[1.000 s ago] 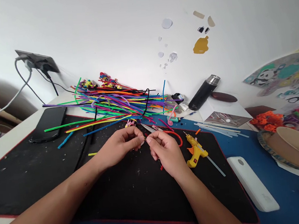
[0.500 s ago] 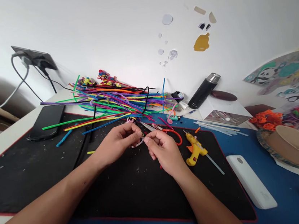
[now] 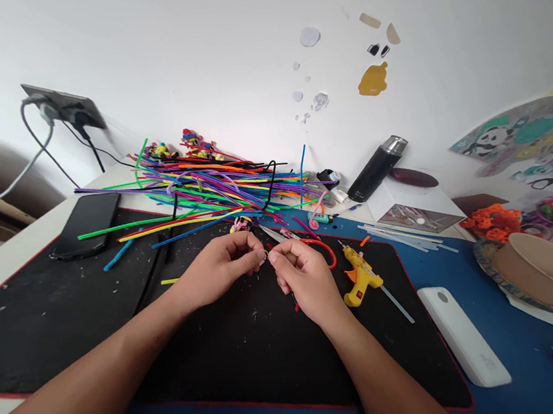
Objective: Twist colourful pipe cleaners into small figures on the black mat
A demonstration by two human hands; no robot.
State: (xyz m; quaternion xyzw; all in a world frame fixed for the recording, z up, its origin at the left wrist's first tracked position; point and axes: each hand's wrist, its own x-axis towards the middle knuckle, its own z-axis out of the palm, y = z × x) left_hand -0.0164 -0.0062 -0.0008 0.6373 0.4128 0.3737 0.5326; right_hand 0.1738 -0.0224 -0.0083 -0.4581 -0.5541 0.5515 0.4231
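My left hand (image 3: 230, 263) is closed in a pinch above the black mat, thumb against forefinger. A small, pale, curled piece (image 3: 264, 257), which looks like a short bit of pipe cleaner, sits at its fingertips. My right hand (image 3: 305, 274) pinches the other side of it, so the two sets of fingertips almost meet. Most of the piece is covered by my fingers. Just beyond them lie a small pink, yellow and black figure (image 3: 241, 225) and scissors with red handles (image 3: 330, 254). Something red and thin (image 3: 297, 307) shows under my right hand.
A big heap of coloured pipe cleaners (image 3: 218, 184) spreads along the wall. To the right are a yellow glue gun (image 3: 360, 277), glue sticks (image 3: 411, 237) and a white power bank (image 3: 467, 338). A black flask (image 3: 377, 168) leans behind. A phone (image 3: 87, 223) lies left.
The pale strip that stuck out below my left fingertips no longer shows there. My left fingers have turned slightly; both hands stay at nearly the same place, and more of the small figure shows.
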